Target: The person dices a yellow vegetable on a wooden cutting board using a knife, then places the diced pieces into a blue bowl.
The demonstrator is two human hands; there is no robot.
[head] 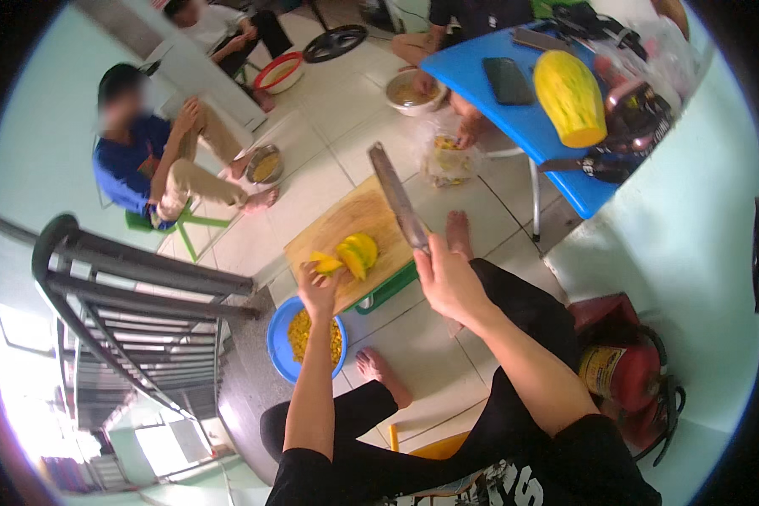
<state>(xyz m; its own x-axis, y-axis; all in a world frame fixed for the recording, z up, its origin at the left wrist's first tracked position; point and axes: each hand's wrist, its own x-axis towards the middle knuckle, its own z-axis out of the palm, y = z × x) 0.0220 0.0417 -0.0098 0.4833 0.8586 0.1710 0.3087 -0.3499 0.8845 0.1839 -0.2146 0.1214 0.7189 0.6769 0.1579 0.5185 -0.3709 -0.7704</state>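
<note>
My right hand point(446, 278) grips the handle of a large kitchen knife point(397, 196), its broad blade raised above the right part of a wooden cutting board point(316, 231). Between the fingertips of my left hand point(319, 291) is a yellow wedge point(322, 262), low over the board's left side. Beside it on the board sits a larger yellow chunk point(358, 253) with greenish streaks, perhaps squash or papaya. A blue plastic basin point(277, 341) stands on the floor below my left hand, holding many small yellow pieces point(302, 335). Under the board shows a green plastic support point(389, 288).
At right is a blue table point(468, 54) with a peeled yellow squash or papaya point(569, 98), a phone point(508, 81) and bags. A red fire extinguisher point(632, 373) stands by my right leg. A metal railing point(145, 278) borders stairs at left. Other people sit ahead near bowls.
</note>
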